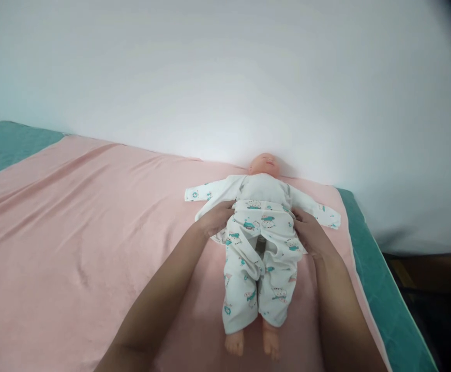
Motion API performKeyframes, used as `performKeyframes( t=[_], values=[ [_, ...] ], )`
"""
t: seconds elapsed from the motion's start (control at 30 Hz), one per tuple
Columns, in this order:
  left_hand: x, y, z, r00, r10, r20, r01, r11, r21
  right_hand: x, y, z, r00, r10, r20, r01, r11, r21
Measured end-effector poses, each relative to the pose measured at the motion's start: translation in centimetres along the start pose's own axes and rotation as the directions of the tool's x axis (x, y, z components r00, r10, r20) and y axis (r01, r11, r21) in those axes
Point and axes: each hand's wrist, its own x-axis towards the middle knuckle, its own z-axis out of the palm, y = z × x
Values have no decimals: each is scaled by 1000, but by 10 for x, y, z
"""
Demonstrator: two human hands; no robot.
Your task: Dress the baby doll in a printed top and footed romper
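Note:
A baby doll (pixel 262 164) lies on its back on a pink sheet (pixel 74 232), head toward the wall and bare feet toward me. It wears a white top and white patterned trousers (pixel 262 258) with teal prints. My left hand (pixel 216 218) grips the trousers' waistband at the doll's left-hand side in the picture. On the other side, my right hand (pixel 306 232) holds the same waistband. Both hands have their fingers curled into the cloth.
The pink sheet covers a teal mattress (pixel 380 289) whose edge shows at the right and far left. A plain white wall (pixel 225 77) rises directly behind the doll's head. Dark floor lies beyond the bed's right edge.

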Motion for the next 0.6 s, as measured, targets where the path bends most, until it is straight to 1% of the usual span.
performKeyframes(
  t=[0.07,0.13,0.2,0.3,0.37,0.43,0.47,0.53,0.57,0.6],
  values=[
    [3,-6,-3,1000,9,5,-8,991,-134,1,2,2,1000,20,-1,-19,989,144],
    [5,-9,-4,1000,16,11,-13,983,-184,3,4,5,999,29,-19,-23,972,235],
    [6,-8,-4,1000,22,-4,-23,983,-183,4,7,8,999,24,-31,-14,960,281],
    [4,-5,-3,998,67,-19,-69,991,-117,7,13,8,998,18,-66,3,951,311],
    [2,-1,-5,994,105,-7,-105,994,-15,10,19,7,994,25,-107,9,951,310],
    [0,4,-9,992,126,-18,-121,977,176,14,24,4,990,38,-137,3,959,284],
    [-1,7,-12,990,135,-46,-115,945,307,16,26,2,988,39,-149,0,967,255],
    [-3,13,-16,972,186,-141,-78,826,558,17,25,-1,979,-7,-206,35,991,130],
    [-4,16,-17,949,246,-196,-65,764,642,16,22,-1,964,-65,-256,77,996,36],
    [-5,19,-16,916,326,-234,-77,716,694,14,18,-1,940,-145,-308,132,989,-65]
  ],
)
